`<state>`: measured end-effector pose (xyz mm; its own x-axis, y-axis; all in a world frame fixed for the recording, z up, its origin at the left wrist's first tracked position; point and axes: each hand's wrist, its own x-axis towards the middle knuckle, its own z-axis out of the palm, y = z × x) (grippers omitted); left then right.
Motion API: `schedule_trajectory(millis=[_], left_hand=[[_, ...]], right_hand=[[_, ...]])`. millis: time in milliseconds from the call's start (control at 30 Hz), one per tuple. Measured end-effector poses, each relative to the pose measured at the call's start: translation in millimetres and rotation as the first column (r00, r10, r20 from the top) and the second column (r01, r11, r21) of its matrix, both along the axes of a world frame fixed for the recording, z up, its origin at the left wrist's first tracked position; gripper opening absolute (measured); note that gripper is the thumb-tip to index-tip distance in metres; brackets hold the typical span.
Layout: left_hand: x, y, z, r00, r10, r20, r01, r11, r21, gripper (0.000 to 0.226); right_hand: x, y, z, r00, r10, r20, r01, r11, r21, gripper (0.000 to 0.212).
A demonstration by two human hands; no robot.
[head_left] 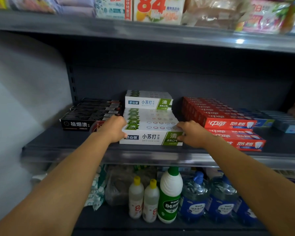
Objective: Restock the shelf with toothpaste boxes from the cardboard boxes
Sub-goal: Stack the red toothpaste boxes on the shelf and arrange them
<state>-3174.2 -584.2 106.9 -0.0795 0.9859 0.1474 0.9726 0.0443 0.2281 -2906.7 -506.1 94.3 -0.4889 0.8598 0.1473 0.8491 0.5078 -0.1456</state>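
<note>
A row of white-and-green toothpaste boxes (152, 132) lies on the dark middle shelf (71, 147), with more of the same stacked behind (148, 101). My left hand (114, 128) grips the left end of the front boxes, fingers curled round it. My right hand (191, 133) grips the right end. To the left lie black toothpaste boxes (89, 114). Red toothpaste boxes (225, 121) sit on the right. No cardboard box is in view.
Blue boxes (279, 121) lie at the shelf's far right. The shelf above holds detergent packs (158, 9). Below stand bottles of disinfectant (170, 195) and blue liquid (194, 200). A pale wall (20, 99) bounds the left side.
</note>
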Motion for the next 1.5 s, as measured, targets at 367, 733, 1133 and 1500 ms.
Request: schedule_trajectory(millis=[367, 733, 1133, 1500], left_hand=[[4, 0, 2, 0.999, 0.036, 0.016, -0.036, 0.999, -0.011, 0.032], [8, -6, 6, 0.996, 0.029, -0.088, -0.022, 0.997, 0.079, 0.02], [-45, -97, 1, 0.993, 0.094, -0.076, -0.087, 0.992, 0.089, 0.038], [-142, -79, 7, 0.977, 0.135, -0.167, -0.119, 0.987, 0.108, 0.02]], right_hand=[[0, 3, 2, 1.0, 0.02, 0.012, -0.02, 1.0, -0.013, 0.043], [-2, -12, 11, 0.98, -0.045, 0.194, 0.01, 0.984, 0.18, 0.038], [-59, -77, 23, 0.979, 0.091, 0.18, -0.141, 0.946, 0.29, 0.016], [-165, -57, 32, 0.977, 0.157, 0.144, -0.188, 0.953, 0.238, 0.026]])
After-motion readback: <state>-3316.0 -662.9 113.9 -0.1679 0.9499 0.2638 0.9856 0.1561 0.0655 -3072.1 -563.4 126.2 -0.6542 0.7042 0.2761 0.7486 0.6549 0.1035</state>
